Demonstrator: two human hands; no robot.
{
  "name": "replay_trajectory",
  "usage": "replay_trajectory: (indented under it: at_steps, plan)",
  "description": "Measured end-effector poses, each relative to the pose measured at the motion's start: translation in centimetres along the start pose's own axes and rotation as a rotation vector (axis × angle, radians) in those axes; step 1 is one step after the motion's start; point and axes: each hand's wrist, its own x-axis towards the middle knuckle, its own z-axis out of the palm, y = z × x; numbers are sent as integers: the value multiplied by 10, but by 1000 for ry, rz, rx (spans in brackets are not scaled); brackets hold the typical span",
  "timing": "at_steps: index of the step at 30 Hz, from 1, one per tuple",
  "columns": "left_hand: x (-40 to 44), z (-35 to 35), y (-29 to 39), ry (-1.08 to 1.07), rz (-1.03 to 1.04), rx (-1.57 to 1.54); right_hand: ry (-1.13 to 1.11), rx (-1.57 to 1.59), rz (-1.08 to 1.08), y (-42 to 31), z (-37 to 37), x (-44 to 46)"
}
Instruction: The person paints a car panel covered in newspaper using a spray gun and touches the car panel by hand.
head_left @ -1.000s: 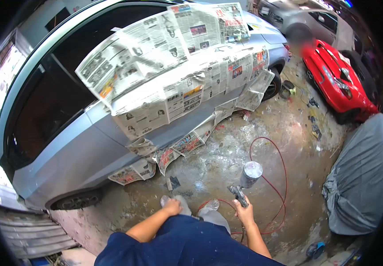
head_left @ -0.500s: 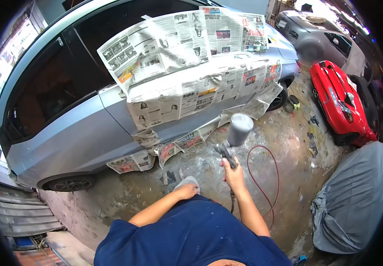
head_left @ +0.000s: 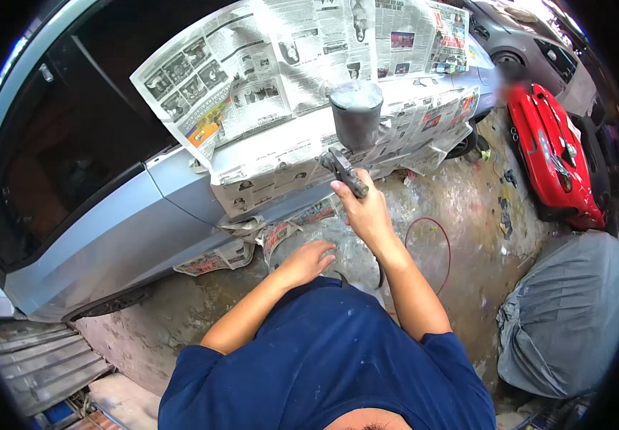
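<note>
My right hand (head_left: 368, 213) is closed around the grip of a paint spray gun (head_left: 344, 172). A dark cylindrical paint cup (head_left: 356, 123) with a pale, paint-smeared lid sits on top of the gun. Behind the cup, the side of a light blue car (head_left: 108, 229) carries sheets of newspaper (head_left: 245, 68) above and below a bare pale strip of bodywork. My left hand (head_left: 308, 262) is in front of my shirt, its fingers loosely stretched and holding nothing. A dark hose hangs below my right hand, partly hidden by my arm.
A red hose (head_left: 449, 251) loops over the stained concrete floor. To the right stand a red car body part (head_left: 549, 154) and a grey-covered object (head_left: 564, 315). A grey car (head_left: 531, 46) is parked behind. Corrugated metal sheets (head_left: 44, 362) lie at lower left.
My right hand has raised the spray gun and brought it closer to the papered car side. My left hand has lifted slightly from near my waist. The view has come closer to the car.
</note>
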Motion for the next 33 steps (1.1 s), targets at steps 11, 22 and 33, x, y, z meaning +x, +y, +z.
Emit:
replay_trajectory:
  at_steps: [11, 22, 33]
  plan:
    - [28, -40, -16, -48, 60, -59, -25, -42, 64, -15, 33, 44]
    - [42, -43, -27, -83, 88, -40, 21, -117, 40, -15, 31, 51]
    - [44, -44, -21, -75, 101, -31, 64, -135, 25, -11, 21, 54]
